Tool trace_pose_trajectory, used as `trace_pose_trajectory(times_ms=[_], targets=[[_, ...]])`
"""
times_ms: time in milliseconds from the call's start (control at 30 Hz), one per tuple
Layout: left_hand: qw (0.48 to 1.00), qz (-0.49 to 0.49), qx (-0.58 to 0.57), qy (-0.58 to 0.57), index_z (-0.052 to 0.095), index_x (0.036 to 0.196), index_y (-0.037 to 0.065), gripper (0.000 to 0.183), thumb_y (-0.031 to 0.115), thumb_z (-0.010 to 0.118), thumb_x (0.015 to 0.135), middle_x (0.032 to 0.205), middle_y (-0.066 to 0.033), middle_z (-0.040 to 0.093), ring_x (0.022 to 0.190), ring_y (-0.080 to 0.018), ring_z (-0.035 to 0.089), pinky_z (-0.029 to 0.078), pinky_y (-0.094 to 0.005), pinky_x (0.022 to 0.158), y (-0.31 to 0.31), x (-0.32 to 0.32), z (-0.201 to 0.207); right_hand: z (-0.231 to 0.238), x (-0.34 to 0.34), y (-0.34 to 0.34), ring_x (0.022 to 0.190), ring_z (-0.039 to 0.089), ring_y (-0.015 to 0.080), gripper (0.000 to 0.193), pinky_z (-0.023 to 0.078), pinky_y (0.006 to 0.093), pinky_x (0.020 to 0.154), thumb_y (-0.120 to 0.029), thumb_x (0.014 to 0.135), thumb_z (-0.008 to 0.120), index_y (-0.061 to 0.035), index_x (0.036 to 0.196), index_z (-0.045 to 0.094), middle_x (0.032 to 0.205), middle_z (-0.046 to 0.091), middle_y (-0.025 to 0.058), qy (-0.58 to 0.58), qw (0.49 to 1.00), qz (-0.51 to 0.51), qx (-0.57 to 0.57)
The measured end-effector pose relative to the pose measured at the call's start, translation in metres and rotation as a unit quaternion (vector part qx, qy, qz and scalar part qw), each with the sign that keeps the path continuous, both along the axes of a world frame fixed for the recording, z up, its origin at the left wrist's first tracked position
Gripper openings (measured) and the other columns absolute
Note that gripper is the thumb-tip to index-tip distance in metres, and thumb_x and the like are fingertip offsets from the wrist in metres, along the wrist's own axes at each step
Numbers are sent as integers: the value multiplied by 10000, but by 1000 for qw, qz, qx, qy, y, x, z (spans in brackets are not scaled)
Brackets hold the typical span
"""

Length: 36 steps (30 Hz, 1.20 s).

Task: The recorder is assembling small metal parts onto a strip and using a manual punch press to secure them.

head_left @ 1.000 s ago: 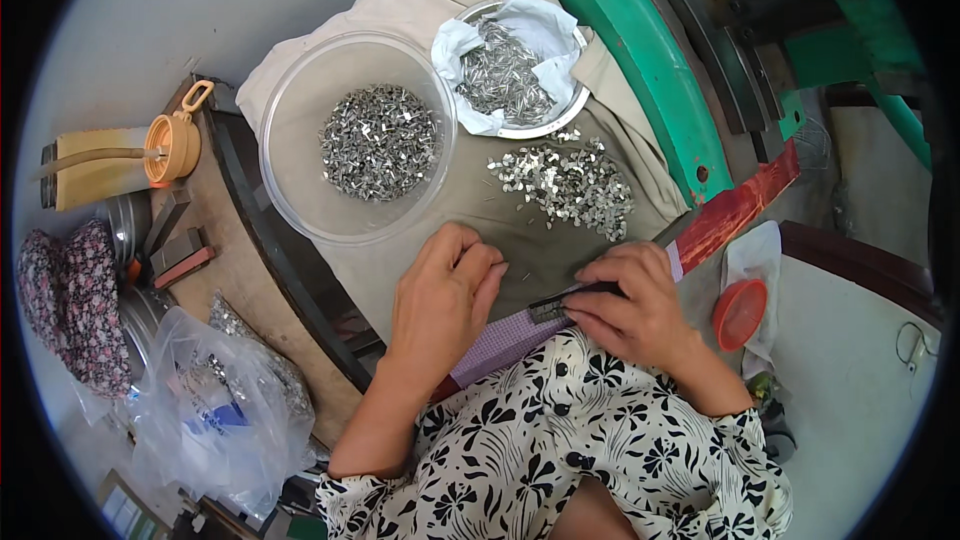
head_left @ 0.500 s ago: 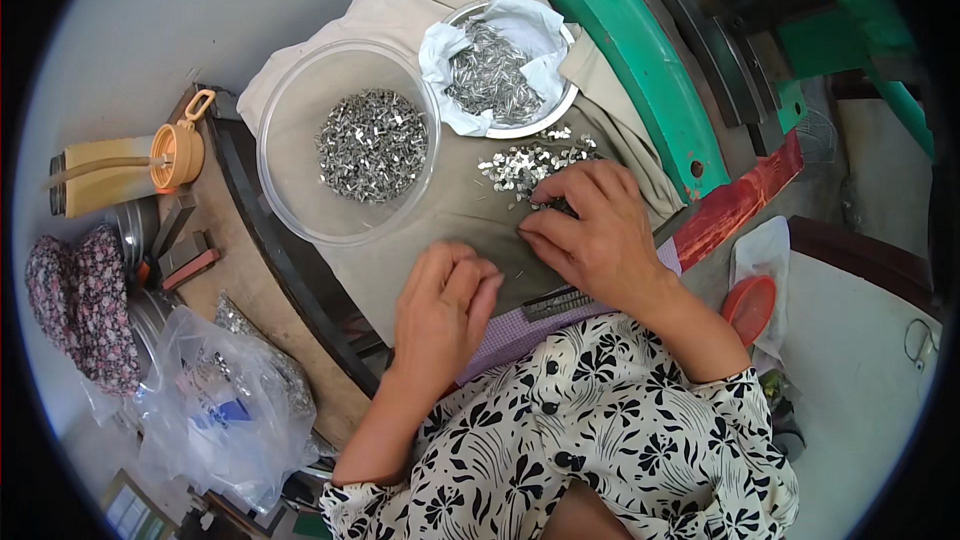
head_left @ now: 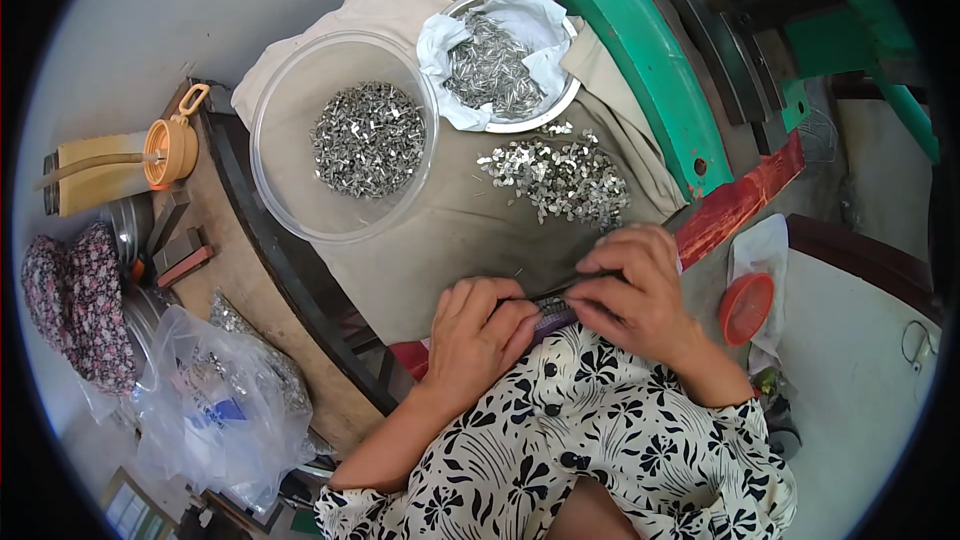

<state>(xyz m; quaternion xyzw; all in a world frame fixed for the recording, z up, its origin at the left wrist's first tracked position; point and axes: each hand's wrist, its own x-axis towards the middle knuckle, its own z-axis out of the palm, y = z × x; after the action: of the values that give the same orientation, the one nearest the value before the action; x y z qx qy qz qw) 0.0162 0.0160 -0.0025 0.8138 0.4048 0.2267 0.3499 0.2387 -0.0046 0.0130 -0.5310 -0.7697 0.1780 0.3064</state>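
Note:
Close to my body, a dark ridged strip lies between my two hands at the front edge of the cloth. My left hand is at the strip's left end, fingers curled and pressed together. From the other side, my right hand reaches the strip with thumb and index finger close together. What either set of fingertips holds is too small or hidden to make out. Beyond my right hand is a loose pile of small shiny flat metal pieces. One thin pin lies near my left fingers.
A clear round tub holds many small metal pieces. Beside it, a metal bowl lined with white cloth contains thin metal pins. A green machine stands at right. Plastic bags and an orange-lidded bottle are at left.
My right hand has left the pile of metal pieces and come down toward my body, to the strip. My left hand has moved right and nearer to me, also to the strip.

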Motion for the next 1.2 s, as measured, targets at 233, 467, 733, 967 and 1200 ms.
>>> trace_pose_trajectory(times_ms=[233, 467, 733, 967, 1200], targets=[[1000, 5, 10, -3, 675, 926, 110, 213, 113, 784, 742, 1003, -20, 608, 931, -240, 575, 414, -372, 764, -4, 0, -3, -2, -1, -16, 1039, 564, 246, 198, 417, 457, 952, -164, 712, 804, -134, 897, 739, 1047, 623, 13, -11, 1000, 1, -16], [1000, 11, 20, 3, 659, 907, 101, 216, 91, 779, 728, 1010, -21, 615, 911, -244, 571, 420, -371, 765, -6, 1, -2, -8, -9, -15, 1073, 557, 233, 203, 411, 455, 975, -157, 703, 790, -142, 888, 708, 1083, 618, 2, -39, 999, 22, 0], [1000, 21, 3, 11, 660, 902, 91, 208, 83, 770, 727, 1020, -27, 616, 910, -251, 569, 424, -371, 765, -4, 1, 1, -1, -11, -16, 1089, 558, 216, 195, 400, 452, 997, -159, 707, 791, -146, 879, 700, 1061, 626, -9, -84, 996, 26, 10], [1000, 18, -10, 20, 646, 1003, 67, 310, 141, 797, 743, 1061, -71, 593, 954, -283, 573, 433, -396, 798, -2, 3, 8, 0, 3, 18, 909, 603, 247, 213, 427, 401, 852, -88, 680, 805, -114, 878, 733, 920, 643, 5, -24, 999, -35, 30], [999, -15, 14, 39, 645, 1017, 60, 316, 132, 793, 747, 1093, -83, 580, 948, -290, 574, 447, -394, 808, 1, -3, 7, -7, -2, 53, 981, 579, 266, 197, 434, 422, 876, -104, 704, 776, -120, 887, 706, 988, 626, 23, -95, 994, 16, 49]])
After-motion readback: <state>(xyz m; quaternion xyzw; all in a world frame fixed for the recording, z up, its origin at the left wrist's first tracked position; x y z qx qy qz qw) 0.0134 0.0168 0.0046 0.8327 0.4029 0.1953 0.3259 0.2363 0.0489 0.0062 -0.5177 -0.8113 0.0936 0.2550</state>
